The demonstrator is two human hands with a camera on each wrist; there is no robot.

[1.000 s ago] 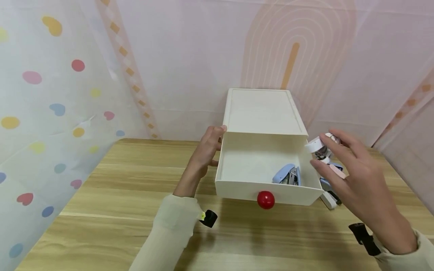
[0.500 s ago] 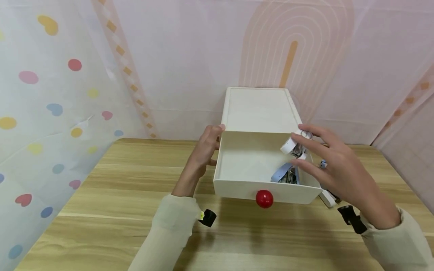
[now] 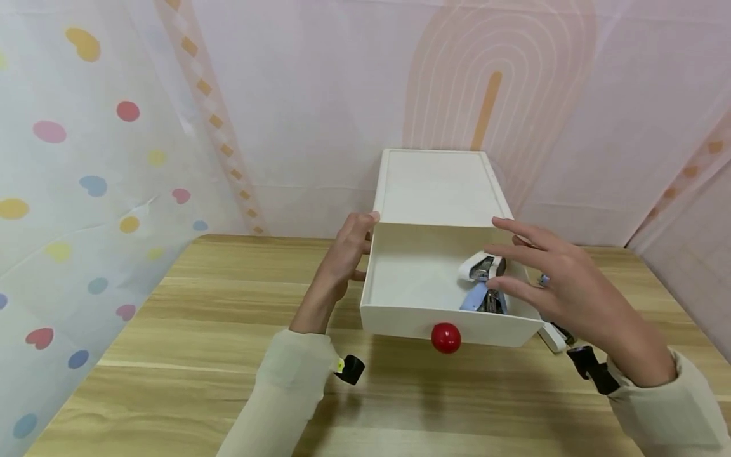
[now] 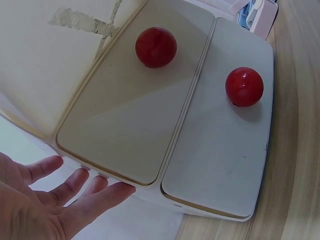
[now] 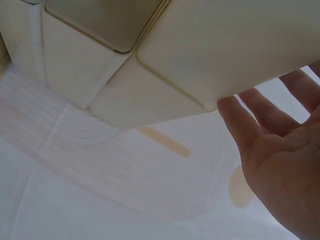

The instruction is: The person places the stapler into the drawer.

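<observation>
A white drawer box [image 3: 440, 187] stands on the wooden table, its top drawer [image 3: 400, 320] pulled out; the drawer front carries a red knob [image 3: 446, 337]. My left hand [image 3: 345, 257] rests with straight fingers against the box's left side, also seen in the left wrist view as my left hand [image 4: 55, 200] beside both drawer fronts and their two red knobs [image 4: 244, 86]. My right hand [image 3: 542, 276] hovers over the drawer's right end, fingers spread and holding nothing. Just off its fingertips a white stapler [image 3: 478, 266] lies on a blue stapler [image 3: 478, 297] inside the drawer.
To the right of the drawer, partly hidden by my right hand, a white item [image 3: 551, 336] and a bluish one [image 3: 544, 278] lie on the table [image 3: 200, 330]. Patterned fabric walls close in behind and on both sides.
My right hand carried the white stapler leftward from beside the box to over the drawer, lowered it and let go. It now lies on the blue stapler. The left hand stayed put.
</observation>
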